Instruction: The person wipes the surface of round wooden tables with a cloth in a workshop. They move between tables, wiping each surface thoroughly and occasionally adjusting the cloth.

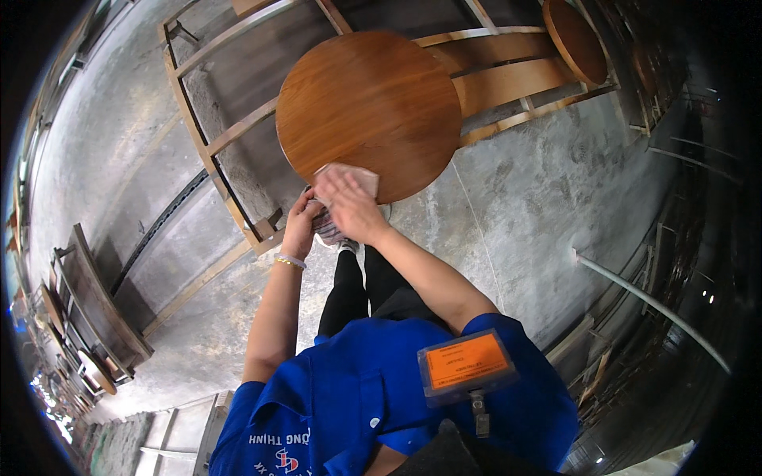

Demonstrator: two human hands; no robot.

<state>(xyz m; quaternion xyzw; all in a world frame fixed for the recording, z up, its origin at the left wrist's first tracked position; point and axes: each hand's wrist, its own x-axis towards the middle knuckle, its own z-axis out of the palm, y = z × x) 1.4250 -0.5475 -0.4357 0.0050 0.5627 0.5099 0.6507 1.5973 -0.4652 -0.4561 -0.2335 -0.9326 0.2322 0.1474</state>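
A round brown wooden tabletop (369, 111) with visible grain lies in front of me. My right hand (349, 205) is over its near edge, fingers stretched over a pale, thin sheet (364, 181) pressed against the wood. The hand is slightly blurred, and whether the sheet is paper or cloth cannot be told. Just left of it, my left hand (300, 218) is at the near rim, its fingers curled and partly hidden. A striped grey-and-white cloth (326, 226) bunches beside those fingers and appears gripped by them. A beaded bracelet circles my left wrist.
Wooden frame rails (190, 119) run beneath and beyond the tabletop. Curved wooden boards (512, 83) and a smaller round top (575, 41) rest to the right. More wooden pieces (99, 301) stand at left. A pale pipe (651, 301) crosses the right side above the concrete floor (524, 190).
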